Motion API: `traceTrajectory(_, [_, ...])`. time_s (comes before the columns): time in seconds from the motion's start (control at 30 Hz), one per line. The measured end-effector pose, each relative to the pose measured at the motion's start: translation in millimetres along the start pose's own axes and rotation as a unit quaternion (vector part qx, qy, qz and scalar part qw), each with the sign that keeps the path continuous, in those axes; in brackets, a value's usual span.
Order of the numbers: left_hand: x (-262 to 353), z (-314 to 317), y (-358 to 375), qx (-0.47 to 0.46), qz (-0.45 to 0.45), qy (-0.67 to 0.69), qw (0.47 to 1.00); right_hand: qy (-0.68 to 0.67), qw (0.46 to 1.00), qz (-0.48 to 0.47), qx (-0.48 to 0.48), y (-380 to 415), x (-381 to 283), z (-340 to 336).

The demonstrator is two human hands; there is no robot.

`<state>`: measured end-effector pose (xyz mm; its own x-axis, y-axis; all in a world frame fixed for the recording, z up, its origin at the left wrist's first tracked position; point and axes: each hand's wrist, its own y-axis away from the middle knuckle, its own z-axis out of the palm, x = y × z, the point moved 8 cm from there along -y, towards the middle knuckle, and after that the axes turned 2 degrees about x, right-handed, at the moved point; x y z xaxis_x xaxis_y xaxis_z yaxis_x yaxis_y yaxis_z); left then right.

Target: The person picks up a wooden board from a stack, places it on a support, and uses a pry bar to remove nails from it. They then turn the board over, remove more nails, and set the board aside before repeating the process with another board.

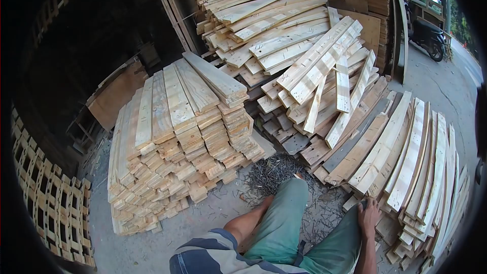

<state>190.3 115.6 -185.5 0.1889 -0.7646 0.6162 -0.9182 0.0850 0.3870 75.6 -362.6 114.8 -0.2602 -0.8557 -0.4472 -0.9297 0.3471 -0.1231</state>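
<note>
Only the wrist and back edge of my left hand show beside my left knee; its fingers are hidden behind the green trouser leg. My right hand rests at my right knee, fingers curled together over a small dark thing too hidden to name. Past it lie long pale boards, stacked on the right. A heap of nails covers the ground in front of my left knee. To the left stands a neat, high stack of planks.
Loosely piled boards rise at the back centre. Slatted wooden pallets stand at the far left, and a plywood box sits behind the plank stack. A motorbike is parked at the upper right. Nails are scattered between my legs.
</note>
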Motion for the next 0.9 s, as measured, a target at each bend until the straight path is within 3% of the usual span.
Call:
traceTrajectory(0.03, [7, -4, 12, 0.000, -0.001, 0.002, 1.000, 0.003, 0.999, 0.000, 0.038, 4, 3, 2])
traceTrajectory(0.1, [45, -45, 45, 0.153, 0.053, 0.125, 0.979, 0.003, 0.999, 0.005, 0.041, 9, 9, 11])
traceTrajectory(0.13, [54, -52, 42, 0.153, 0.051, 0.128, 0.979, 0.001, 0.999, 0.012, 0.042, 11, 13, 14])
traceTrajectory(0.2, [37, -79, 42, 0.267, -0.135, 0.132, 0.945, 0.001, 0.999, 0.019, 0.040, 15, 14, 18])
traceTrajectory(0.27, [63, -124, 35, 0.371, -0.068, 0.144, 0.915, 0.011, 0.999, 0.020, 0.036, 19, 10, 18])
traceTrajectory(0.4, [97, -223, -28, 0.419, 0.034, 0.224, 0.880, 0.013, 0.999, 0.031, 0.029, 20, 12, 19])
traceTrajectory(0.47, [108, -261, -70, 0.344, 0.049, 0.357, 0.867, 0.001, 0.999, 0.028, 0.043, 21, 17, 17])
traceTrajectory(0.57, [152, -312, -72, 0.297, -0.015, 0.403, 0.865, -0.009, 0.999, 0.032, 0.042, 21, 17, 15])
traceTrajectory(0.63, [155, -308, -94, 0.215, -0.078, 0.562, 0.795, -0.009, 0.999, 0.034, 0.042, 20, 15, 15])
traceTrajectory(0.67, [156, -308, -102, 0.216, -0.080, 0.564, 0.793, -0.010, 0.998, 0.037, 0.043, 20, 14, 15])
traceTrajectory(0.73, [158, -305, -119, 0.226, -0.070, 0.645, 0.726, -0.005, 0.999, 0.032, 0.040, 19, 12, 18])
traceTrajectory(0.77, [163, -305, -118, 0.227, -0.070, 0.648, 0.723, -0.002, 0.999, 0.030, 0.038, 18, 11, 20])
traceTrajectory(0.83, [177, -302, -118, 0.189, -0.024, 0.724, 0.663, 0.002, 0.999, 0.023, 0.038, 16, 10, 22])
traceTrajectory(0.87, [167, -294, -140, 0.139, -0.025, 0.783, 0.605, 0.003, 0.999, 0.020, 0.037, 16, 10, 24])
traceTrajectory(0.9, [153, -290, -155, 0.138, -0.026, 0.786, 0.601, 0.008, 0.999, 0.018, 0.037, 16, 11, 24])
